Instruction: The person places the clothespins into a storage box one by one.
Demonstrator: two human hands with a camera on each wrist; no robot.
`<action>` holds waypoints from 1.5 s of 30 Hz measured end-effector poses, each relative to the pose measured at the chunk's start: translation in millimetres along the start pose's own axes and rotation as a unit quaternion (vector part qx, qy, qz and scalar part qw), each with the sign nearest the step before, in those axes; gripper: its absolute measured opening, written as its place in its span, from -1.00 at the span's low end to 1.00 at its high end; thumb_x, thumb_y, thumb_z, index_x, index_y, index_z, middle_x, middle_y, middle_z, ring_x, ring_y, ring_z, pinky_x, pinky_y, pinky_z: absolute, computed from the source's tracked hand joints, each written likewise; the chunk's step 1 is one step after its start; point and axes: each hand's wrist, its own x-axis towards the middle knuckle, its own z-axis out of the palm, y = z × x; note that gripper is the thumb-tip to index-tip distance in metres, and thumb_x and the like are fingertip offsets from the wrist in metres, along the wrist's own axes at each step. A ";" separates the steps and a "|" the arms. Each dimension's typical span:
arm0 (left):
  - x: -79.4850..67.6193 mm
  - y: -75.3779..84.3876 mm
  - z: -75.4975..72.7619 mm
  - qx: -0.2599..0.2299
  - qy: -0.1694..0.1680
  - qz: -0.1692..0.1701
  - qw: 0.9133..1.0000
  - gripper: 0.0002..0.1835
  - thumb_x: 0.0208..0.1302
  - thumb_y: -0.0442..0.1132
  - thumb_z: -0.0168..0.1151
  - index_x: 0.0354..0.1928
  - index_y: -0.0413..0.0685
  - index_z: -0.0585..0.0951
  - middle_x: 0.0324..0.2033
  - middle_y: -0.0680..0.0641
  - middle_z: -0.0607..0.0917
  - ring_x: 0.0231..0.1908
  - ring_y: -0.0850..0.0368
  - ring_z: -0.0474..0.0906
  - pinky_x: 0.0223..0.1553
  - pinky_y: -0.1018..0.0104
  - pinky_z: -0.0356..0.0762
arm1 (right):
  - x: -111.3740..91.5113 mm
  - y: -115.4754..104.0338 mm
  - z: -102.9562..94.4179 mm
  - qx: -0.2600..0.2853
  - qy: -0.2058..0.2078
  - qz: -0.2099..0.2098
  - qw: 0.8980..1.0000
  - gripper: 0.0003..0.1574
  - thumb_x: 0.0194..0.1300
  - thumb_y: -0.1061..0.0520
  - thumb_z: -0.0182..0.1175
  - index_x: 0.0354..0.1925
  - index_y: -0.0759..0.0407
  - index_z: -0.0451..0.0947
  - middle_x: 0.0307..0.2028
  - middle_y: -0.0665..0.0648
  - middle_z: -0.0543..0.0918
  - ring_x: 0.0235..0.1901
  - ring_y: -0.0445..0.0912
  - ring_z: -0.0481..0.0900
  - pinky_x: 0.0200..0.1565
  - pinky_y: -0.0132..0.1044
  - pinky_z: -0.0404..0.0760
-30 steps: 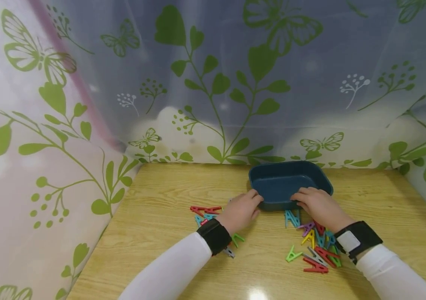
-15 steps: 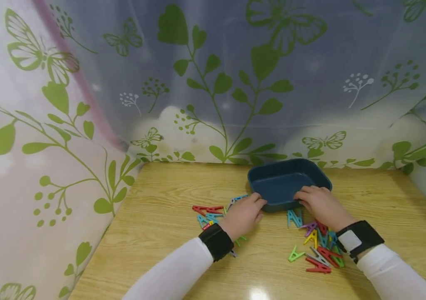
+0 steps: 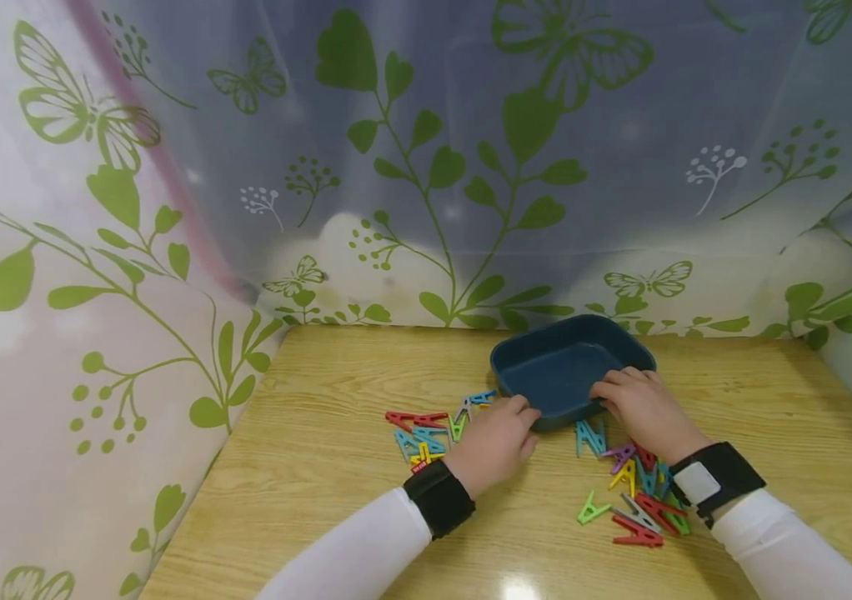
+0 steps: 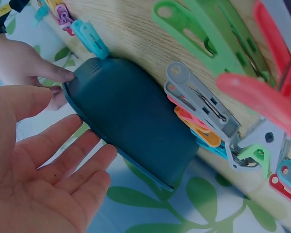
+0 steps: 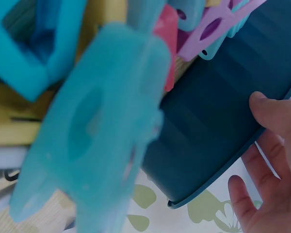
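Note:
A dark blue rectangular tray [image 3: 557, 375] stands at the back of the wooden table, turned at an angle. At its near left corner, my left hand [image 3: 492, 443] touches the rim with fairly straight fingers; the left wrist view shows the thumb apart from the tray. My right hand [image 3: 649, 417] pinches the near right rim, thumb [image 5: 269, 109] on the outer wall and fingers beyond the edge. Colourful clothespins lie in two groups: a red clothespin [image 3: 414, 419] and others left of my left hand, a light blue clothespin [image 3: 589, 437] and others below my right hand. My left hand partly hides its group.
A patterned curtain [image 3: 411, 250] with green leaves hangs along the table's back edge, and more of it runs down the left side. Bare wooden tabletop [image 3: 336, 375] shows left of the tray. A light green clothespin [image 3: 592, 508] lies nearer the front.
The tray has turned, its near left corner coming towards me and its right end shifting slightly left and back. My left hand moved slightly right and nearer, uncovering more clothespins. My right hand barely moved.

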 end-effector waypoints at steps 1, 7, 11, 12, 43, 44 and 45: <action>-0.4 0.8 -0.1 0.000 0.001 0.001 1.000 -0.67 0.51 -0.15 0.21 0.20 -0.07 0.65 0.00 -0.01 0.66 0.00 0.14 0.63 0.05 0.40 0.57 | 0.1 -0.2 0.0 0.000 0.002 0.001 1.000 -0.74 0.24 0.31 0.42 -0.13 0.03 0.71 -0.19 0.09 0.69 -0.18 0.06 0.56 -0.05 0.15 0.54; -2.0 5.1 0.3 -0.001 -0.002 0.004 1.000 -0.65 0.52 -0.13 0.19 0.22 -0.08 0.64 0.04 0.00 0.66 0.06 0.15 0.61 0.12 0.40 0.55 | 1.6 1.5 2.2 -0.003 0.010 0.009 1.000 -0.74 0.25 0.33 0.40 -0.14 0.04 0.71 -0.18 0.11 0.70 -0.15 0.10 0.59 -0.04 0.18 0.56; -2.8 8.0 1.1 -0.006 -0.003 0.008 1.000 -0.64 0.53 -0.12 0.18 0.23 -0.09 0.64 0.06 0.00 0.66 0.08 0.15 0.60 0.14 0.40 0.53 | 1.8 3.7 3.0 -0.007 0.009 0.013 1.000 -0.73 0.25 0.34 0.40 -0.13 0.05 0.72 -0.16 0.13 0.70 -0.13 0.14 0.60 -0.04 0.21 0.56; -3.0 8.8 1.3 -0.006 -0.003 0.009 1.000 -0.64 0.53 -0.11 0.18 0.23 -0.09 0.64 0.06 0.00 0.66 0.08 0.15 0.60 0.15 0.41 0.53 | 1.6 3.9 2.9 -0.007 0.007 0.014 1.000 -0.74 0.25 0.34 0.39 -0.13 0.06 0.72 -0.15 0.14 0.70 -0.12 0.14 0.60 -0.03 0.22 0.56; -9.2 42.7 -1.6 0.021 -0.074 0.013 0.997 -0.36 0.49 0.16 0.18 0.42 -0.06 0.46 0.40 -0.03 0.50 0.42 0.14 0.41 0.42 0.37 0.32 | 0.8 3.9 -1.0 -0.003 -0.016 0.031 0.999 -0.69 0.20 0.46 0.36 -0.24 0.07 0.68 -0.14 0.17 0.68 -0.03 0.23 0.61 0.07 0.33 0.47; -9.4 42.8 -1.0 0.022 -0.073 0.013 0.997 -0.36 0.49 0.16 0.18 0.42 -0.06 0.46 0.40 -0.03 0.50 0.42 0.14 0.41 0.41 0.37 0.32 | 0.7 3.2 -0.5 -0.003 -0.014 0.030 0.999 -0.69 0.19 0.46 0.37 -0.24 0.07 0.68 -0.14 0.17 0.68 -0.03 0.22 0.61 0.07 0.33 0.47; -9.4 42.7 -0.3 0.023 -0.073 0.012 0.997 -0.36 0.49 0.17 0.17 0.43 -0.06 0.46 0.40 -0.03 0.50 0.42 0.14 0.41 0.41 0.37 0.32 | 0.8 2.2 -0.4 -0.004 -0.013 0.028 1.000 -0.69 0.19 0.46 0.37 -0.24 0.07 0.68 -0.14 0.17 0.67 -0.03 0.22 0.61 0.06 0.32 0.48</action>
